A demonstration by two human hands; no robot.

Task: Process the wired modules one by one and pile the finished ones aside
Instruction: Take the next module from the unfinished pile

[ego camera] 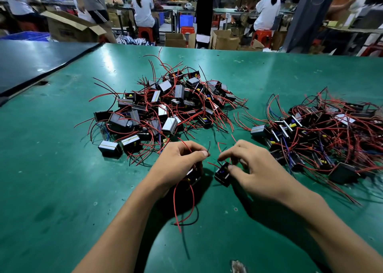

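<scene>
Left hand [178,165] is curled round a module [192,177], which is mostly hidden under the fingers. Its red and black leads [183,202] loop off toward the near edge of the tabletop [58,179]. The thumb is closed against the forefinger; whether a lead sits between them, can't tell.

Right hand [256,170] pinches a second module [222,174] between thumb and forefinger, and the other fingers are loosely bent. This module is tilted, with its low corner on or just above the tabletop. The two modules are just beside each other, mid-width and nearer the near edge than the far one.

Big pile [165,107] sits mid-tabletop beyond the hands. It is black blocks in a tangle of red wire. Two blocks [120,146] are at its near-left fringe, and its stray leads reach the left knuckles.

Second pile [323,131] is at the right edge. It is blurred, and its wires sprawl close to the right hand.

A dark tabletop [31,61] butts against the far-left corner. Past the far edge there are cardboard boxes [226,41], red stools [146,32], and seated people [267,11] at benches.
</scene>
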